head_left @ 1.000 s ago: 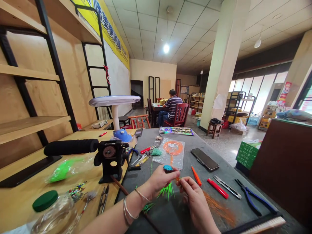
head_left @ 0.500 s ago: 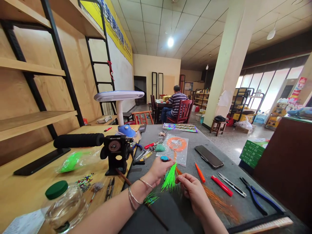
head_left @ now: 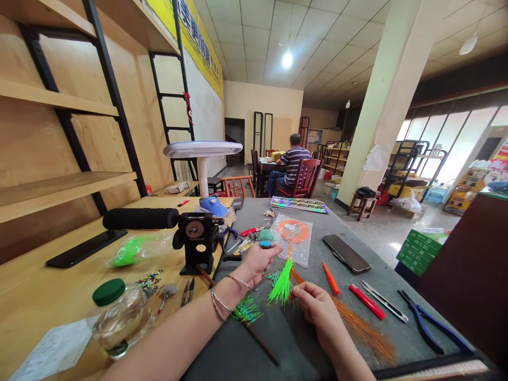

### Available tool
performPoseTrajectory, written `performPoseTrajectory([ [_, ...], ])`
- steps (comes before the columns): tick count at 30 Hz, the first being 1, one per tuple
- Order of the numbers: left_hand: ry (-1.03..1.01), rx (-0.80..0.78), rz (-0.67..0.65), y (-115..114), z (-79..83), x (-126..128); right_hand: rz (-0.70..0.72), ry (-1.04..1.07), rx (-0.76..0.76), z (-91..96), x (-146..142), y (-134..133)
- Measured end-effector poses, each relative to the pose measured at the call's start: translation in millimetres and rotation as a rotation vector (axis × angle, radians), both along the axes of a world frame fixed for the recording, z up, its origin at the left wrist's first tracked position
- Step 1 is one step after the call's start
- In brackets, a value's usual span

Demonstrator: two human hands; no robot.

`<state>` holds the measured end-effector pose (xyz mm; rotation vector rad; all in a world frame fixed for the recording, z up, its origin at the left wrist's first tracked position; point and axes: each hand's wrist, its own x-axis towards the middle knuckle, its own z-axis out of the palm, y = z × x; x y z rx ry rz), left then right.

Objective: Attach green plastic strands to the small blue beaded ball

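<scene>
A blue lump [head_left: 266, 244] is held by the left hand [head_left: 257, 260], near the grey desk's [head_left: 293, 338] left edge. The right hand's [head_left: 317, 306] pinched content is unclear.

The left hand [head_left: 257, 263] pointed rightward, fingers partly curled; the right hand [head_left: 315, 300] pinched thumb and forefinger together.

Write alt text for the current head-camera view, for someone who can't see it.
A person's bare left hand and right hand flank a bright green tuft of thin strands over a dark grey tabletop. To the left stand a black hand-cranked machine and a clear, green-lidded jar; to the right lie a dark rectangular phone and blue-handled pliers.
</scene>
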<state>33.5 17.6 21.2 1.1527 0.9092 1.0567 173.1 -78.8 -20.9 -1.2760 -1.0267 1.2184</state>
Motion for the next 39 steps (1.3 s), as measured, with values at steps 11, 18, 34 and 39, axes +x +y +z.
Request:
performPoseTrajectory([
  [11, 0.292, 0.186, -0.044, -12.4, 15.5, -6.8, -0.087, 0.101, 0.049, -2.3, 0.6, -0.3],
  [18, 0.276, -0.045, -0.165, -5.7, 4.4, -5.6, -0.113, 0.083, 0.078, -2.2, -1.6, -1.5],
  [34, 0.345, 0.449, -0.329, -23.3, 24.3, -10.1, -0.094, 0.143, 0.13, 18.5, -0.7, -4.4],
  [39, 0.417, 0.553, -0.299, -28.3, 21.8, -5.1, 0.002, 0.187, 0.123, 17.9, -5.4, -1.0],
])
